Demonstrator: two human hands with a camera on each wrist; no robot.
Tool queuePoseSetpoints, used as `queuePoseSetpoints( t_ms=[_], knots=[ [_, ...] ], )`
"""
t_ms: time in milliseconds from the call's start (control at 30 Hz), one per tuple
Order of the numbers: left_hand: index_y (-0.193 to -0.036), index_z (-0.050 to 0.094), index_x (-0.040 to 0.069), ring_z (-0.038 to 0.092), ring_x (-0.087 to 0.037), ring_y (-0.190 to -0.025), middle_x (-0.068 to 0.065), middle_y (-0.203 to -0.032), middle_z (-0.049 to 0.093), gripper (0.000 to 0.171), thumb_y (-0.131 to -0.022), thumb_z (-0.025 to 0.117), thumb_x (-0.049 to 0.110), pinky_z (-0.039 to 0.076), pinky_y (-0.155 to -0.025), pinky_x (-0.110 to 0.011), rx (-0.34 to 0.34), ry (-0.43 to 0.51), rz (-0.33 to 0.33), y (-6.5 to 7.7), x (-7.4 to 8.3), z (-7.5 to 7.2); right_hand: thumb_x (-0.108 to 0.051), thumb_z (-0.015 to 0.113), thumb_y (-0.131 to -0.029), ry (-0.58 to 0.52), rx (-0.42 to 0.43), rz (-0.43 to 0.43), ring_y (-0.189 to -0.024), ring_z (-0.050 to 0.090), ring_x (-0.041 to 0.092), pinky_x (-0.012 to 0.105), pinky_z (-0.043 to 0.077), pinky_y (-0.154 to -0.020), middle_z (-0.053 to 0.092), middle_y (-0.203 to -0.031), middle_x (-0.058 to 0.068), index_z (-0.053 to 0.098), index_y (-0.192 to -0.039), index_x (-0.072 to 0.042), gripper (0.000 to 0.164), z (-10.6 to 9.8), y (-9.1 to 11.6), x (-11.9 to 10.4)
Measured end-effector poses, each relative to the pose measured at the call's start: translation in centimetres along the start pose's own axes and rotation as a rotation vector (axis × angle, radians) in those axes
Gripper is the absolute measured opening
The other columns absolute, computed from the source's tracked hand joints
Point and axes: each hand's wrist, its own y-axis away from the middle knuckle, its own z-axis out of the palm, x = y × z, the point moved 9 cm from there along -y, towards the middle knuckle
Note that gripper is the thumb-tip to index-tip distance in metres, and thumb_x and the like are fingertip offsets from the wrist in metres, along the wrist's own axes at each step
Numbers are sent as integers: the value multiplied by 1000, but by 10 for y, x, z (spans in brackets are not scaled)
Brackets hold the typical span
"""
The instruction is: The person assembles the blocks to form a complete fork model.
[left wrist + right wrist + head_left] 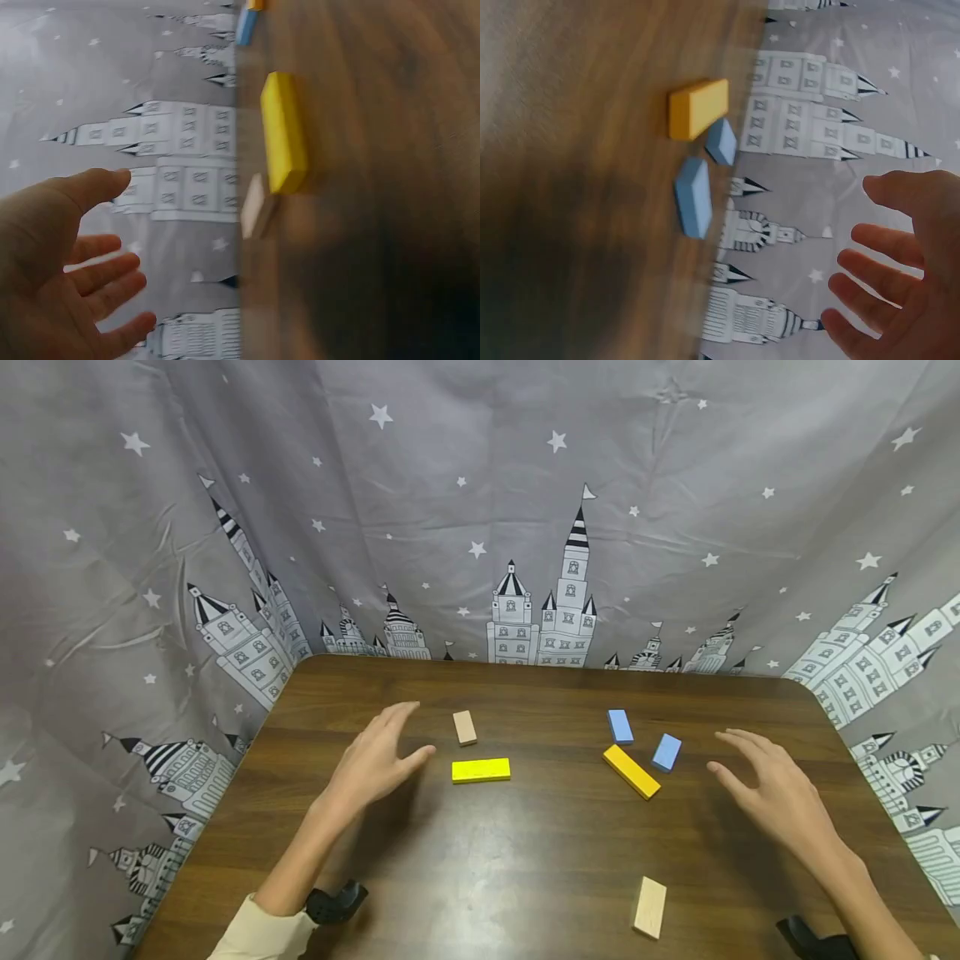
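Observation:
My left hand (pixel 377 758) hovers above the table's left half, fingers spread and holding nothing. Closest to it are a bright yellow block (pixel 481 770) and a small tan block (pixel 464 727) just behind that. Over the right half hangs my right hand (pixel 776 789), also holding nothing, its thumb apart from the fingers. To its left lie two blue blocks (pixel 619 727) and an orange-yellow block (pixel 632 772) set at a slant. The left wrist view shows the yellow block (pixel 283 135) beyond my thumb; the right wrist view shows a blue block (pixel 694 198) nearest my hand.
A pale wooden block (pixel 649 907) lies near the front of the brown table (pixel 495 852), left of my right forearm. Behind the table hangs a grey curtain (pixel 450 485) printed with castles and stars. Black straps (pixel 336 903) circle both wrists.

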Motion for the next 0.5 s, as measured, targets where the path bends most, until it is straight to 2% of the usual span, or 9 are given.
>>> queuePoseSetpoints(
  t_ms=[233,367,500],
  knots=[
    [-139,54,-1,51,-39,-127,-19,-139,55,59,-90,76,21,41,-102,-56,-75,94,40,-1,3,40,-18,72,-93,-106,-18,-6,-115,53,51,65,42,-87,60,-126,26,63,-126,1,39,24,6,-2],
    [-138,55,-2,53,-38,-126,-18,-136,57,57,-90,76,21,43,-102,-53,-106,133,-6,0,2,60,-19,72,-93,-136,-54,13,-112,57,47,63,45,-86,61,-125,25,63,-127,2,41,41,7,0],
    [-136,55,-5,53,-38,-125,-21,-135,57,58,-89,77,22,43,-102,-51,-103,144,-57,2,3,74,-17,75,-91,-160,-71,18,-108,60,45,62,47,-84,63,-122,24,64,-126,3,42,53,6,0]
  ],
)
